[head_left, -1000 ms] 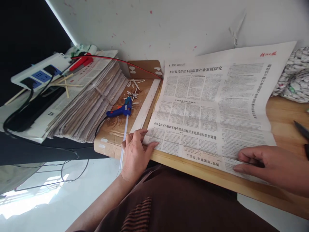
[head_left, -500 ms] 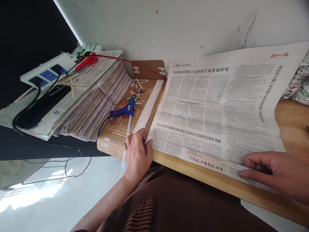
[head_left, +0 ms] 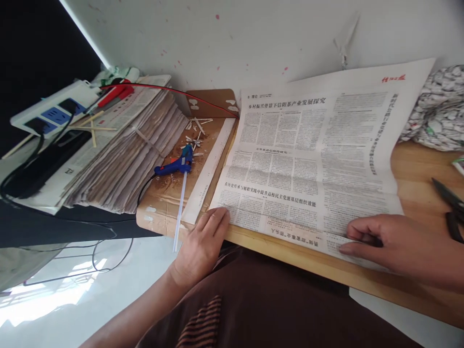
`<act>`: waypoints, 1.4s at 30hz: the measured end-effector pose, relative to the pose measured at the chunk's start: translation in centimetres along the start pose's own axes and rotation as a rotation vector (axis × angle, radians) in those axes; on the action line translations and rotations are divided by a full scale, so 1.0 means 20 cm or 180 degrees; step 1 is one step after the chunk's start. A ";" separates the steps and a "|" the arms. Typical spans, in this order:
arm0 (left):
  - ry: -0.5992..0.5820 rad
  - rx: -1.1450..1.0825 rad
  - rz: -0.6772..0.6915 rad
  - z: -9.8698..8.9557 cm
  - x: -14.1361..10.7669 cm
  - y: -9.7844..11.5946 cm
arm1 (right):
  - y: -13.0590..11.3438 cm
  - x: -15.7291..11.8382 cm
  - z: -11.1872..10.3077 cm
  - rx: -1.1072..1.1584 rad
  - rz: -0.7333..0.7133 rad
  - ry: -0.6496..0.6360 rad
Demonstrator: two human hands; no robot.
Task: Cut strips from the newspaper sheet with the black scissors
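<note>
Head view: thin, creased newspaper (head_left: 308, 162) lies on a wooden table (head_left: 416, 176).

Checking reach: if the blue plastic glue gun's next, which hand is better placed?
Left, likely: the left hand is nearer the blue plastic glue gun; the right hand is farther off, at the white printed newspaper.

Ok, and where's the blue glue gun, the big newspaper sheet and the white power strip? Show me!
Blue glue gun (head_left: 177, 165): head view, on its blue body.
Newspaper sheet (head_left: 308, 162): head view, middle of its printed page.
White power strip (head_left: 55, 115): head view, on its blue socket panel.
</note>
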State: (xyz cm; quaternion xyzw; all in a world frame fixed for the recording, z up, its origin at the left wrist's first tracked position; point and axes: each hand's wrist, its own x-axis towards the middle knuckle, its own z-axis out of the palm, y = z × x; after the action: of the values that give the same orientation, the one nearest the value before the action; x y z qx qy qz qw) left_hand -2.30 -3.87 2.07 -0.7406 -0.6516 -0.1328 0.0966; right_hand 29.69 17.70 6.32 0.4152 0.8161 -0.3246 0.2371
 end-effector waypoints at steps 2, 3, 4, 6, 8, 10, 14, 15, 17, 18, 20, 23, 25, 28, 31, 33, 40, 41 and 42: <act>-0.0200 0.0137 0.0190 -0.03 0.00 0.02 | -0.03 -0.01 -0.02 -0.0007 -0.0030 0.0038; -0.0275 0.0209 0.0266 -0.04 0.01 0.04 | -0.03 -0.02 -0.02 -0.0008 -0.0032 0.0073; -0.0346 0.0291 0.0327 -0.05 0.02 0.05 | -0.03 -0.02 -0.02 0.0001 -0.0038 0.0105; -0.0461 0.0476 0.0392 -0.07 0.04 0.08 | -0.02 -0.02 -0.02 0.0051 -0.0110 0.0163; -0.0535 0.0654 0.0387 -0.07 0.05 0.11 | 0.01 -0.01 -0.01 0.0134 -0.0231 0.0186; -0.0591 0.0794 0.0297 -0.05 0.05 0.13 | 0.03 0.00 0.00 0.0196 -0.0302 0.0203; -0.0662 0.0986 0.0178 -0.03 0.03 0.15 | 0.05 0.01 0.02 0.0210 -0.0306 0.0255; -0.0679 0.1021 0.0164 -0.02 0.03 0.16 | 0.05 0.01 0.02 0.0224 -0.0303 0.0251; -0.0695 0.1068 0.0144 -0.02 0.03 0.16 | 0.05 0.02 0.01 0.0247 -0.0288 0.0232; -0.0691 0.1078 0.0133 -0.02 0.03 0.16 | 0.04 0.02 0.01 0.0250 -0.0289 0.0229; -0.0652 0.1075 0.0117 -0.02 0.04 0.16 | 0.04 0.02 0.01 0.0234 -0.0311 0.0237; -0.0585 0.1025 0.0072 -0.02 0.03 0.17 | 0.04 0.02 0.01 0.0241 -0.0341 0.0244; -0.0542 0.1012 0.0015 -0.01 0.02 0.17 | 0.05 0.02 0.01 0.0253 -0.0337 0.0238; -0.0399 0.1018 -0.0017 0.01 0.02 0.19 | 0.06 0.03 0.01 0.0265 -0.0319 0.0229; -0.0219 0.0986 0.0300 0.04 0.02 0.19 | 0.05 0.03 0.01 0.0253 -0.0321 0.0216; -0.0166 0.0982 0.0580 0.07 0.02 0.19 | 0.04 0.02 0.00 0.0263 -0.0336 0.0203; -0.0067 0.1356 0.0731 0.10 0.02 0.21 | 0.02 0.00 -0.01 0.0277 -0.0387 0.0272; -0.0091 0.1413 0.0730 0.09 0.03 0.22 | 0.02 0.00 -0.01 0.0283 -0.0384 0.0282; -0.0143 0.1455 0.0718 0.08 0.03 0.22 | 0.01 0.00 -0.01 0.0294 -0.0385 0.0296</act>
State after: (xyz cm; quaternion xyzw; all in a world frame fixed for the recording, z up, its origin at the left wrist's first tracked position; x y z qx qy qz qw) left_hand 2.31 -3.35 0.91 -0.7703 -0.5800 0.0461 0.2611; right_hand 29.84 17.96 6.32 0.3902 0.8340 -0.3560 0.1595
